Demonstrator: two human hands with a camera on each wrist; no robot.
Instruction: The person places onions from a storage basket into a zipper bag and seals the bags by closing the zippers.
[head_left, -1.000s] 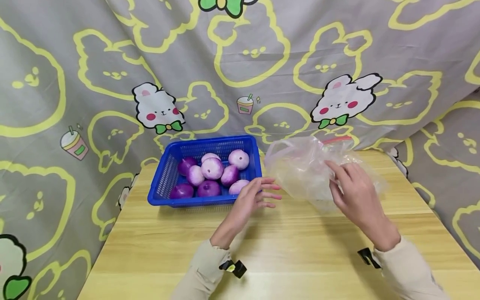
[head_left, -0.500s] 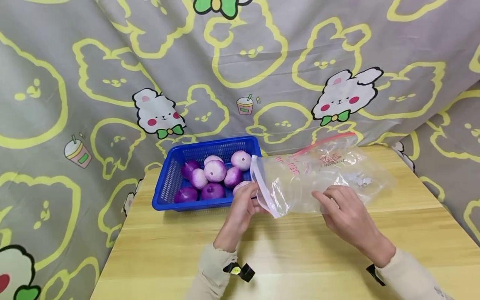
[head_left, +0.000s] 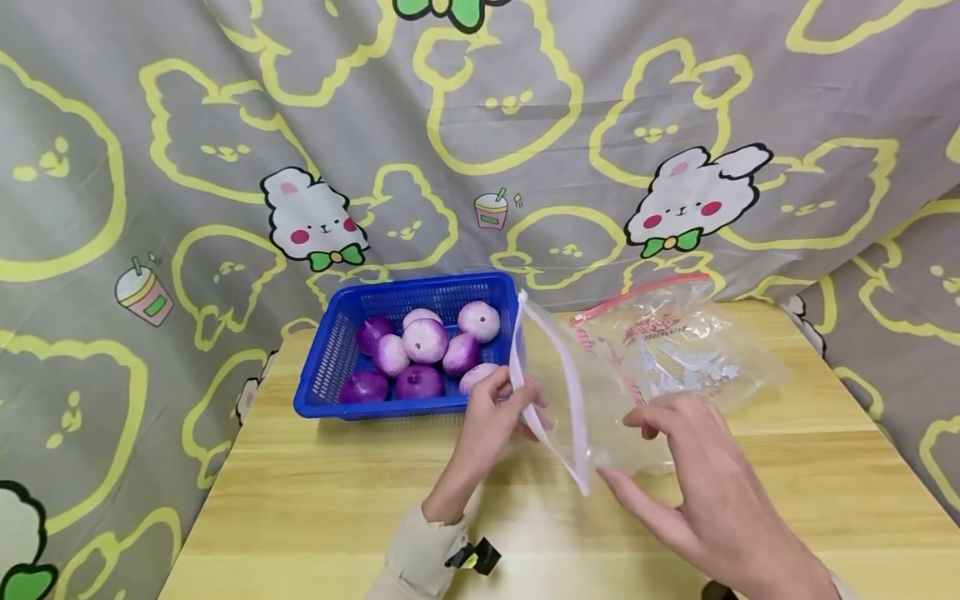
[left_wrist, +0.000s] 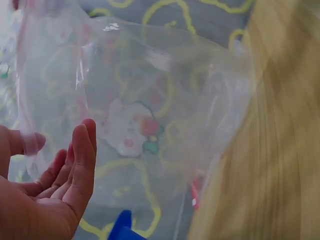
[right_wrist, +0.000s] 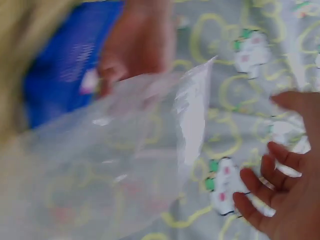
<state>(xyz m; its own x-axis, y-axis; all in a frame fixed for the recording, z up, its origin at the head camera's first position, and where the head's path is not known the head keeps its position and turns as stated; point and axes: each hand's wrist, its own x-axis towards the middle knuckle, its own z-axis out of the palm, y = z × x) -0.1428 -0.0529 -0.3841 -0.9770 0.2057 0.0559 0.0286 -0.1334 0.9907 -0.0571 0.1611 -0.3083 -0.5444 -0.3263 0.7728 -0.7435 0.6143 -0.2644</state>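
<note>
A clear zip bag (head_left: pixel 622 433) with a white strip along its mouth stands tilted over the table, the mouth facing the basket. My left hand (head_left: pixel 487 421) pinches the edge of that mouth between thumb and fingers; the left wrist view shows the thumb (left_wrist: pixel 32 143) at the film's edge. My right hand (head_left: pixel 708 492) is by the bag's near side, thumb and fingers spread apart. In the right wrist view its loosely bent fingers (right_wrist: pixel 260 190) hold nothing, apart from the film. Purple and pale onions (head_left: pixel 425 341) fill the blue basket (head_left: pixel 322 400) on the left.
Behind and right of the held bag lies a second clear bag (head_left: pixel 690 333) with a red zip strip and red print. The wooden table (head_left: pixel 315 517) reaches back to a grey patterned curtain (head_left: pixel 405 100).
The left hand has gone from spread fingers to pinching the bag's mouth, which has tilted more upright and widened. The right hand has come nearer and opened out from a pinching pose.
</note>
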